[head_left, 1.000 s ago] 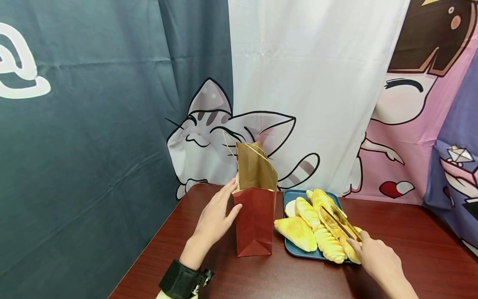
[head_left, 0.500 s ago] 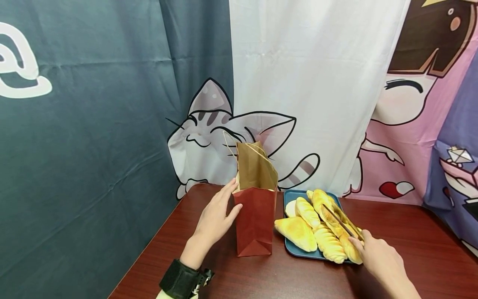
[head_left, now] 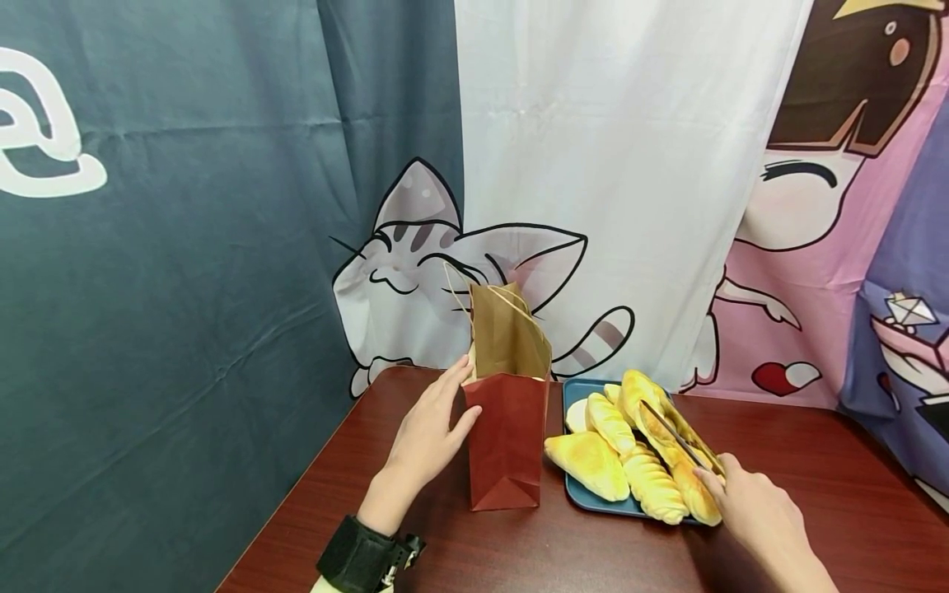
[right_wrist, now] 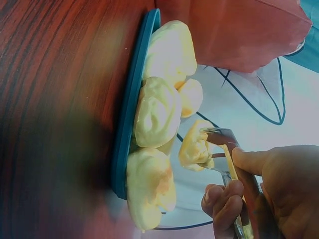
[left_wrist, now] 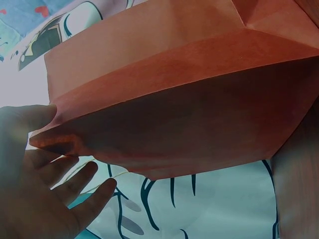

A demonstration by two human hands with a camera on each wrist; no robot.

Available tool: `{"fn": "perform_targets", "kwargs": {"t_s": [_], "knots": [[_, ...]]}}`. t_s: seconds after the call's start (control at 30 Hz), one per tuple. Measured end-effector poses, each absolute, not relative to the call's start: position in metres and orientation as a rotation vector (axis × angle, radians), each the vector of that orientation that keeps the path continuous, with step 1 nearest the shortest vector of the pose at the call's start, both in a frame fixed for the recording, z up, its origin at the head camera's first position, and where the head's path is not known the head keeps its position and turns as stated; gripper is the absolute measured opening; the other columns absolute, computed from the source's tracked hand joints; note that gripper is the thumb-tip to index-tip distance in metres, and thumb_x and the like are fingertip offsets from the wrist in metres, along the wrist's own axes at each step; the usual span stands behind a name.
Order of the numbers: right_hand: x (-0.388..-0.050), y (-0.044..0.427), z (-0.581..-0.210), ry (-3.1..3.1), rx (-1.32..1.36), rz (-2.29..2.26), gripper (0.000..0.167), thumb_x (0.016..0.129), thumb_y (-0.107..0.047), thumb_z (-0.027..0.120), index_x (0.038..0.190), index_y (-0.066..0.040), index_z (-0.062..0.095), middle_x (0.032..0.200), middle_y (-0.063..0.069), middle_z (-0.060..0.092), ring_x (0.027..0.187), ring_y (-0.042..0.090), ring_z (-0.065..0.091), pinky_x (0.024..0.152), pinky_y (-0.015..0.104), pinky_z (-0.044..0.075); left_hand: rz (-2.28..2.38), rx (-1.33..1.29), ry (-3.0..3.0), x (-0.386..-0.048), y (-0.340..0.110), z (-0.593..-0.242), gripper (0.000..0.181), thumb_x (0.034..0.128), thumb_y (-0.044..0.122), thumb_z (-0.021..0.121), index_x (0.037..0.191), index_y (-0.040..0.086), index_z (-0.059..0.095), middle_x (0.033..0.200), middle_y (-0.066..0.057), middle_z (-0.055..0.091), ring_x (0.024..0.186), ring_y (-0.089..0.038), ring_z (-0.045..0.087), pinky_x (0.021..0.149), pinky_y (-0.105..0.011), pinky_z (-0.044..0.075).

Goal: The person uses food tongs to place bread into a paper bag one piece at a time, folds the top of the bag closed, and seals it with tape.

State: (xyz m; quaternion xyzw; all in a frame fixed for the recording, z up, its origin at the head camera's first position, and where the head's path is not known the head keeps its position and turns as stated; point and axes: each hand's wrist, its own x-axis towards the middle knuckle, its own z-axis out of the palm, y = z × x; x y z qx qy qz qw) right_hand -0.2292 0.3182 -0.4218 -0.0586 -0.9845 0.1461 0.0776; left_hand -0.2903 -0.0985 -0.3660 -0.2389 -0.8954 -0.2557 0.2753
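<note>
The paper bag (head_left: 507, 445) is dark red outside and brown-tan within, its handles (head_left: 519, 307) pale cream. The bread loaves (head_left: 653, 486) run from creamy yellow to gold, some ridged in a twist pattern; their tray (right_wrist: 130, 107) is blue. The tongs (right_wrist: 247, 181) seem golden, though reflections make their true colour hard to judge. The table (head_left: 519, 552) is reddish brown with dark grain, the wristband (head_left: 359, 556) black, the sleeve (head_left: 324, 586) pale yellow. The backdrop (head_left: 638, 165) goes teal-grey, white, pink and violet-blue — printed with a black-outlined white-and-grey cat (head_left: 415, 239), its tail striped.
</note>
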Motion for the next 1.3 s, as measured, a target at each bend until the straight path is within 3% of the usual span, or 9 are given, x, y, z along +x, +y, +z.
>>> {"fn": "perform_targets", "kwargs": {"t_s": [0.5,1.3], "knots": [[-0.228,0.317,-0.419,-2.924,-0.171,0.444,0.068,0.101,-0.061,0.038,0.123,0.002,0.051,0.092,0.034,0.065,0.075,0.05,0.064,0.054,0.055,0.047,-0.685,-0.646,-2.397,-0.292,-0.099,-0.368,0.058,0.0971,0.027,0.065,0.15,0.016,0.045,0.159,0.004,0.04,0.141,-0.021,0.046,0.113,-0.044,0.043],[-0.229,0.307,-0.387,-2.765,-0.085,0.46,0.054,0.101,-0.055,0.047,0.121,-0.006,0.054,0.082,0.031,0.065,0.067,0.048,0.064,0.049,0.053,0.044,-0.686,-0.636,-2.411,-0.291,-0.098,-0.367,0.058,0.0971,0.029,0.065,0.15,0.016,0.045,0.159,0.005,0.04,0.142,-0.022,0.046,0.113,-0.044,0.043]]}}
